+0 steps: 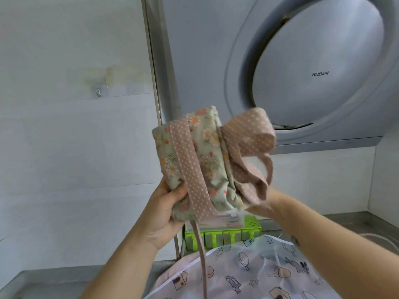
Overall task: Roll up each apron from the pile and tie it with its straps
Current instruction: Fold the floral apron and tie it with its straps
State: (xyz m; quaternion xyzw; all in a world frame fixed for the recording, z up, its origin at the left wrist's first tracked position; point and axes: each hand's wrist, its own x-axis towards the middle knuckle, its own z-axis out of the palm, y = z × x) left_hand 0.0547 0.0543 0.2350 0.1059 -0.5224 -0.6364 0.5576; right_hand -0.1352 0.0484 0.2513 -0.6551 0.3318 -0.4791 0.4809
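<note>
A rolled green floral apron (205, 147) is held up in the air in front of the wall. A pink dotted strap (187, 160) runs diagonally across the roll, and its thin end (201, 255) hangs down below. My left hand (166, 210) grips the roll's lower left corner, thumb on the front. A bunch of pink dotted fabric (248, 134) sticks out on the right side. My right hand (262, 207) holds the roll's lower right end from behind; its fingers are mostly hidden by the cloth.
A pale apron with cartoon prints (259, 270) lies on the steel counter (32, 279) below. A green and clear plastic box (224, 234) stands behind it. A grey range hood (319, 74) hangs upper right, and a wall hook (98, 91) is at left.
</note>
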